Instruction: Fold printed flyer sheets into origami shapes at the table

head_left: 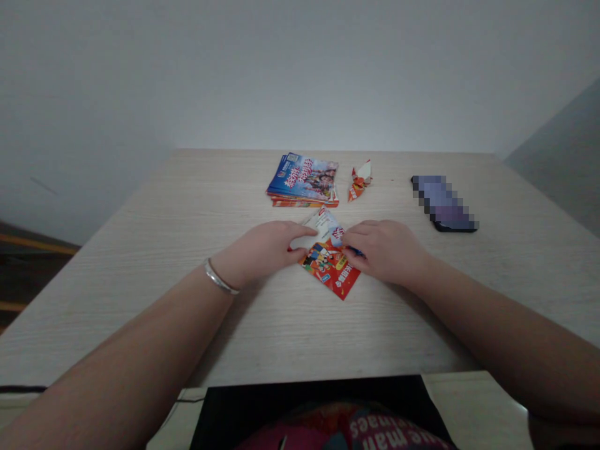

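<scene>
A partly folded printed paper (330,265) lies on the table between my hands, its red lower part pointing towards me and its white and blue upper part pointing away. My left hand (274,247), with a silver bangle at the wrist, pinches the paper's left corner between thumb and fingers. On the opposite side, my right hand (382,250) has closed its fingers and thumb on the right corner, where a bit of dark blue shows. Just beyond the paper sits a stack of printed leaflets (304,178), blue on top with red-orange edges below.
Right of the stack stands a small folded paper figure (360,180) in orange and white. A dark phone (443,203) with a blurred-out screen lies farther right. The pale wood-grain table (187,200) meets a wall at the back. Something black (244,400) is at its near edge.
</scene>
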{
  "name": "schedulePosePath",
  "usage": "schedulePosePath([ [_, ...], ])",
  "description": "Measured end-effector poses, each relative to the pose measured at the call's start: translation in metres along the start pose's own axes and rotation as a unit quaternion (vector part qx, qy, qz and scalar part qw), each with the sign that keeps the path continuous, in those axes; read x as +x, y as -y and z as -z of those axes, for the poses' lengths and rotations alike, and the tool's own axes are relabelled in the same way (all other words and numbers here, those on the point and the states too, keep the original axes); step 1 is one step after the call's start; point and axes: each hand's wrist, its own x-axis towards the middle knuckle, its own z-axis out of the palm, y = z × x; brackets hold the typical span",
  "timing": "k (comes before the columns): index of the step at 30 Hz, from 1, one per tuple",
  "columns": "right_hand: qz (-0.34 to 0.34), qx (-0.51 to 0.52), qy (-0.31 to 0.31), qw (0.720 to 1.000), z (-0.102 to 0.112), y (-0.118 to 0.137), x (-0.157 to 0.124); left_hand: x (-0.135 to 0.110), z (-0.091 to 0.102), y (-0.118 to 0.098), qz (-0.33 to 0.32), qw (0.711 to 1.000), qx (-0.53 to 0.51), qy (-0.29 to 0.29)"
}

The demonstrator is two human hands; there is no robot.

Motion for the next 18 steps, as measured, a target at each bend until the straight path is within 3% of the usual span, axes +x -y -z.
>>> schedulePosePath([
  [5, -0.212, 0.066, -0.004, 0.975, -0.002, -0.009, -0.002, -0.003, 0.001, 0.004, 0.013, 0.999, -0.037, -0.001],
  [7, -0.247, 0.063, 0.017, 0.967, -0.006, -0.019, -0.001, -0.003, 0.001, 0.007, 0.010, 0.998, -0.052, -0.016],
  [11, -0.221, 0.062, 0.049, 0.972, -0.014, -0.033, 0.000, -0.003, 0.000, 0.011, -0.001, 0.999, -0.031, -0.009],
  [18, -0.194, 0.149, -0.011, 0.970, -0.024, -0.026, 0.009, -0.001, 0.001, 0.003, 0.057, 0.998, -0.003, 0.001],
])
